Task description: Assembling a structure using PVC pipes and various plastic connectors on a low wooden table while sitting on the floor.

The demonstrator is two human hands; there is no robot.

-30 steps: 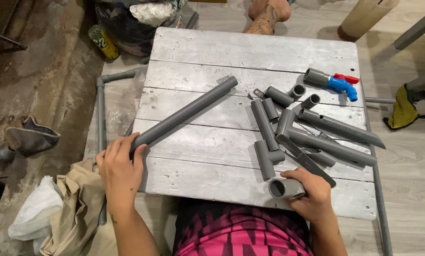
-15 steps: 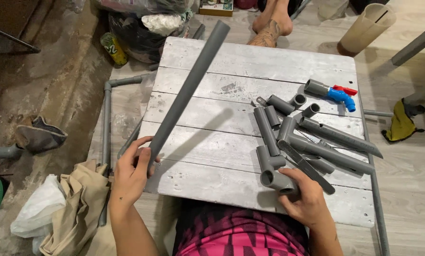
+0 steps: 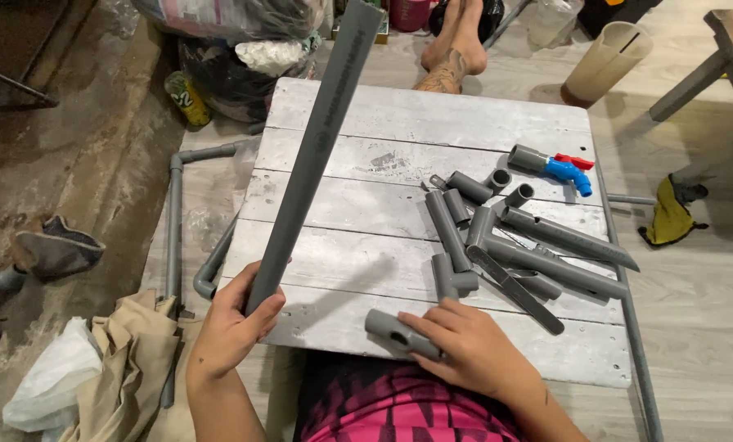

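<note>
Long grey pipe (image 3: 313, 155) is now standing steeply tilted, its lower end gripped in the left hand (image 3: 234, 327) at the near-left edge of the counter (image 3: 399, 155), its upper end reaching past the far edge toward the bags on the floor. A second ago it was lying flat on the boards; half a second ago it was already rising, and it is now leaning a little higher. The left hand's fingers are wrapping closed around the pipe's base.

Near the front edge, the right hand (image 3: 469, 348) is closing over a short grey tee fitting (image 3: 399, 331), fingers curled on top of it, with the fitting lying on the boards. Earlier this hand was holding the fitting farther right, at the pile; it has since drawn it leftward along the near edge.

Just beyond the right hand, a pile of grey pipe pieces and fittings (image 3: 514, 241) is lying where it was. Farther back on the right, a grey pipe stub with a blue tap and red handle (image 3: 559, 166) is resting unmoved. Beyond the counter's far edge, another person's bare feet (image 3: 452, 49) are showing on the floor.
</note>
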